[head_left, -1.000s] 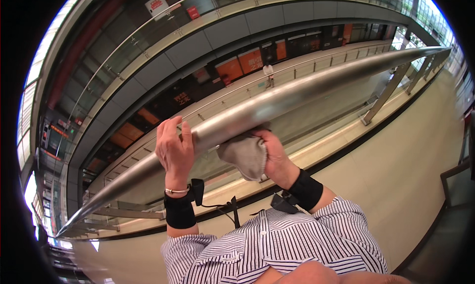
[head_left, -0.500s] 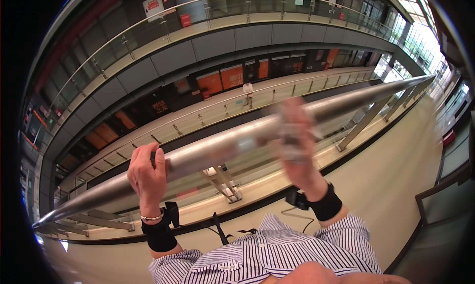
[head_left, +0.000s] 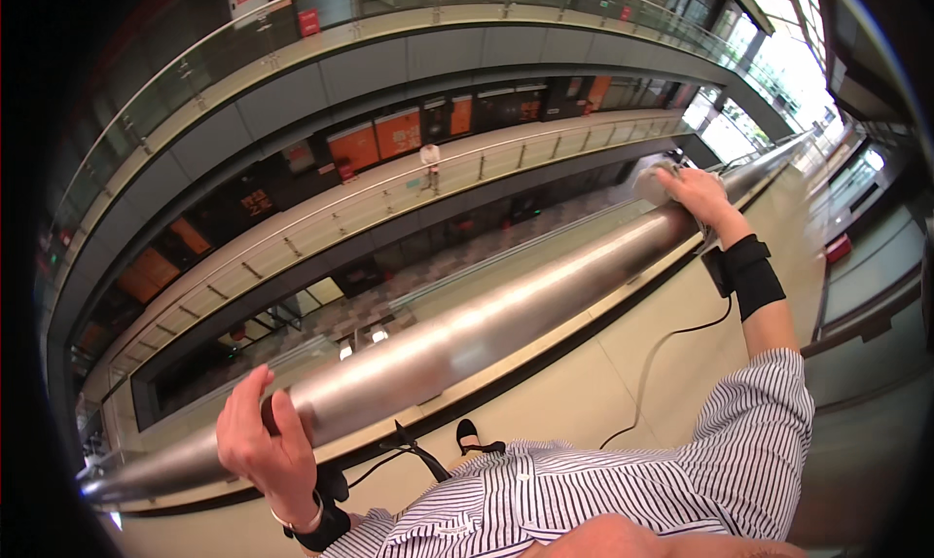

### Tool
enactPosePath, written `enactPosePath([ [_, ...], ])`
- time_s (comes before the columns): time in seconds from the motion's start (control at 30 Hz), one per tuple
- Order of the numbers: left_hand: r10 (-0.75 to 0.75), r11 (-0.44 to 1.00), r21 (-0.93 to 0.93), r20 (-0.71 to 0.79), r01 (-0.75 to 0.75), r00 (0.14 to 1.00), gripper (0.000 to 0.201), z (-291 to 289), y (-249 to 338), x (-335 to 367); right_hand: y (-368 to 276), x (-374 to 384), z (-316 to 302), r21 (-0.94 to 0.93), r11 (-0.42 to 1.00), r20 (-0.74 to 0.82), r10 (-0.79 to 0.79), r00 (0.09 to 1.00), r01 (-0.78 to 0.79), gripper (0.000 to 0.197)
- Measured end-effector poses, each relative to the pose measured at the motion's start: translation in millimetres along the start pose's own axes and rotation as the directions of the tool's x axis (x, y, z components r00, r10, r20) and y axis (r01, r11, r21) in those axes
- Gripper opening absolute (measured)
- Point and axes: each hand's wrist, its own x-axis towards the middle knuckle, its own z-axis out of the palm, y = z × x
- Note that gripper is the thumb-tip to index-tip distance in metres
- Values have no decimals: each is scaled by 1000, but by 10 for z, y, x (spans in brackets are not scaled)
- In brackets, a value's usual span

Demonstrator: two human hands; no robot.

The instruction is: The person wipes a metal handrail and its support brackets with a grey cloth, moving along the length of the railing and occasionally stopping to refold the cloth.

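A thick brushed-metal handrail (head_left: 457,339) runs slantwise from the lower left to the upper right. My left hand (head_left: 265,441) grips its left part, fingers curved over the top and thumb apart from the index finger. Far along the rail to the right, my right hand (head_left: 699,196) presses a pale, crumpled cloth (head_left: 658,180) onto the metal. Part of the cloth sticks out past the fingers on the far side; the rest is hidden beneath the hand. Both wrists wear black bands, the right one (head_left: 754,274) with a small device and cable.
Beyond the rail lies an open drop to a lower floor. Across it, a person (head_left: 430,164) stands behind a glass balustrade, with orange panels (head_left: 399,133) behind. On my side are pale floor tiles (head_left: 584,383), a black shoe (head_left: 469,434) and a loose cable (head_left: 642,383).
My right hand has slid up the rail to the right with the cloth, its arm now stretched out. The left hand stays on the rail. The view has shifted and turned.
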Motion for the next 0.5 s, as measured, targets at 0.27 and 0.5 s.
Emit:
enactPosePath([
  [0.27, 12, 1000, 5, 44, -12, 999, 30, -71, 28, -45, -1660, 111, -62, 397, 858, 102, -394, 913, 326, 36],
  [0.5, 3, 1000, 22, 46, -4, 999, 34, -111, -13, -116, -386, 37, -43, 155, 988, 131, -13, 991, -8, 29],
])
